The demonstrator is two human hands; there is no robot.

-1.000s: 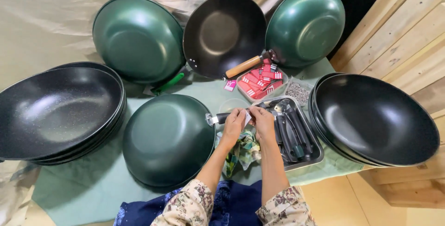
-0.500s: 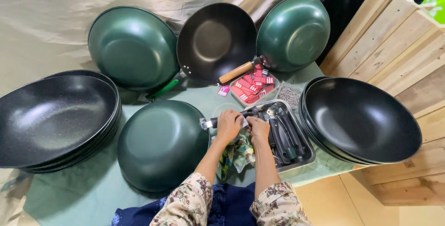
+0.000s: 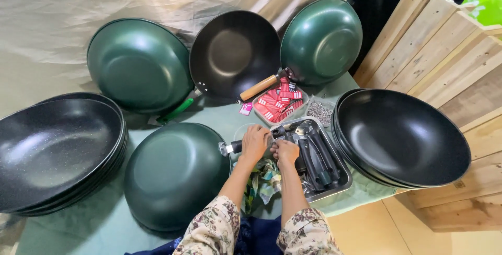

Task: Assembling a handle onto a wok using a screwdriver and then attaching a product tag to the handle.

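Observation:
My left hand [image 3: 254, 143] is closed around a black pan handle [image 3: 234, 146] with a metal end, next to an upturned green wok [image 3: 175, 174]. Close beside it, my right hand [image 3: 286, 152] grips the other end of the same handle at the edge of a steel tray [image 3: 342, 179]. The tray holds several black handles [image 3: 319, 158]. A crumpled patterned cloth [image 3: 264, 182] lies under my wrists.
Stacked black woks sit at the left [image 3: 52, 150] and right [image 3: 402, 137]. Two green woks [image 3: 138, 64] [image 3: 321, 38] and a black wok [image 3: 234, 54] with a wooden handle lean against the back sheet. A box of red packets [image 3: 277, 102], a bag of screws [image 3: 320, 113] and wooden pallets [image 3: 444, 41] are near.
The view has shifted slightly. My hands stay together on the handle at the tray's edge, with little visible movement.

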